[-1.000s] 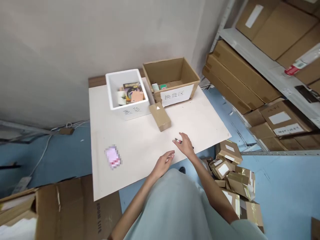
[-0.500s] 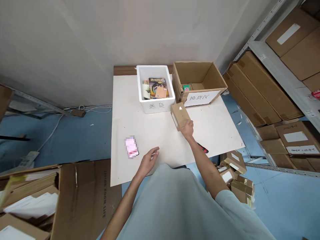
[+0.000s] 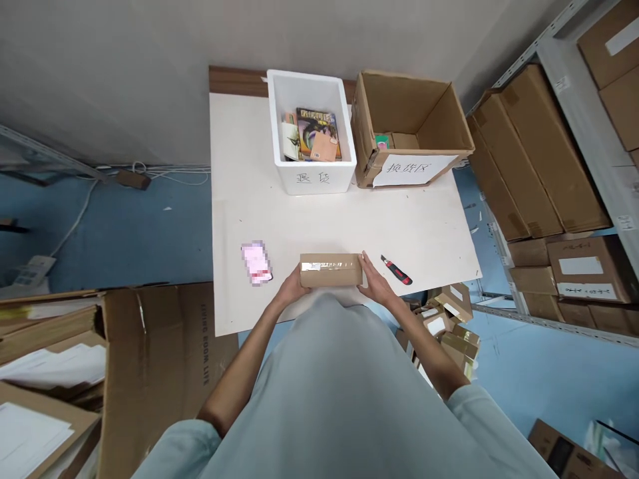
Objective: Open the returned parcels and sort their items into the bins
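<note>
A small brown cardboard box with clear tape along its side is held level between my two hands, close to my body at the table's front edge. My left hand grips its left end. My right hand presses against the right end, fingers along the side. Just right of that hand lies a red and black utility knife on the white table. To the left is a phone with a blurred screen.
At the back of the table stand a white foam bin holding a magazine and small packets, and an open carton with a handwritten label. Shelving with cartons rises at right. A large open box of parcels sits at left.
The box has moved from beside the foam bin toward my body and been turned. My left hand has joined the right on it. The utility knife is now uncovered.
</note>
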A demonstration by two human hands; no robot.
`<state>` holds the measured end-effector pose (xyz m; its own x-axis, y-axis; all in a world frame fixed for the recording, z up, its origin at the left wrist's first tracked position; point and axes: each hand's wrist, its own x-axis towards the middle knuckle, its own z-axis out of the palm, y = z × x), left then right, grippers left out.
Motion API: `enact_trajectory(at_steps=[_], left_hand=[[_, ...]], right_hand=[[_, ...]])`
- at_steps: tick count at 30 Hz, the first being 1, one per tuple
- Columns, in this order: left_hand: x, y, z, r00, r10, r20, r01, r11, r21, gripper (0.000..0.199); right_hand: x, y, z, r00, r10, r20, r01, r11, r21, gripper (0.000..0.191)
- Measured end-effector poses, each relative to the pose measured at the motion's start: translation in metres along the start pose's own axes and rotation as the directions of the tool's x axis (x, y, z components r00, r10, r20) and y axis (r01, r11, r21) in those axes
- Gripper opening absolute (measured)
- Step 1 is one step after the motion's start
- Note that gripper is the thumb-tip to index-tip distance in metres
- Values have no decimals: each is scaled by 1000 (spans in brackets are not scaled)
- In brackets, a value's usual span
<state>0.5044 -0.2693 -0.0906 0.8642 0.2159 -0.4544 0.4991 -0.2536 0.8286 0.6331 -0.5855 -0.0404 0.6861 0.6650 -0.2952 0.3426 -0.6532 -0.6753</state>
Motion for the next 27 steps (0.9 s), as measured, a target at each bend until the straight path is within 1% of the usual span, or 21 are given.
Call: enact_trajectory(at_steps=[1, 2, 4, 6, 8, 10, 13, 15, 17, 19, 20, 22, 24, 27], left_hand=[[-3, -3, 4, 999, -12, 39, 13, 1000, -23, 103], [-6, -5, 9, 998, -37, 55, 40, 998, -46, 103], [-12, -7, 18, 996, -90, 29, 92, 993, -78, 101], [-17, -6, 26, 991, -133, -18, 131, 988, -79, 92], [-19, -3, 31, 983, -170, -64, 166, 984, -60, 79], [-20, 0, 35, 976, -197, -93, 193, 980, -51, 69], [-24, 4, 38, 976, -198, -94, 185, 974, -128, 65], [-28, 6, 40, 974, -187, -125, 162, 970, -183, 68], [-30, 8, 42, 965, -191, -178, 158, 970, -185, 70], [-30, 10, 46, 952, -214, -219, 177, 969, -174, 70], [-29, 12, 48, 946, -230, -227, 192, 965, -177, 69], [-25, 14, 53, 940, -263, -217, 224, 956, -190, 67], [-22, 14, 59, 938, -285, -196, 247, 948, -199, 66], [-22, 10, 67, 925, -314, -213, 265, 936, -230, 65]], right_hand=[[-3, 4, 1, 999, 43, -6, -42, 998, 44, 113], [-4, 7, 3, 996, 85, -9, -84, 992, 94, 115], [-4, 13, 8, 988, 153, 2, -150, 969, 195, 115], [-1, 16, 14, 981, 192, 22, -191, 942, 277, 110], [3, 17, 19, 977, 210, 22, -205, 919, 336, 101], [7, 17, 21, 974, 226, -2, -208, 899, 385, 93], [9, 19, 13, 965, 258, -46, -212, 871, 443, 88], [11, 21, 3, 963, 258, -75, -195, 864, 463, 82], [16, 25, -7, 965, 245, -96, -174, 867, 468, 73], [22, 29, -13, 964, 251, -90, -187, 878, 441, 64], [26, 31, -14, 961, 265, -73, -213, 886, 411, 59], [32, 38, -13, 952, 305, -26, -279, 899, 336, 50], [34, 47, -7, 946, 324, 10, -312, 901, 300, 45], [26, 62, 3, 942, 334, 20, -318, 874, 367, 47]])
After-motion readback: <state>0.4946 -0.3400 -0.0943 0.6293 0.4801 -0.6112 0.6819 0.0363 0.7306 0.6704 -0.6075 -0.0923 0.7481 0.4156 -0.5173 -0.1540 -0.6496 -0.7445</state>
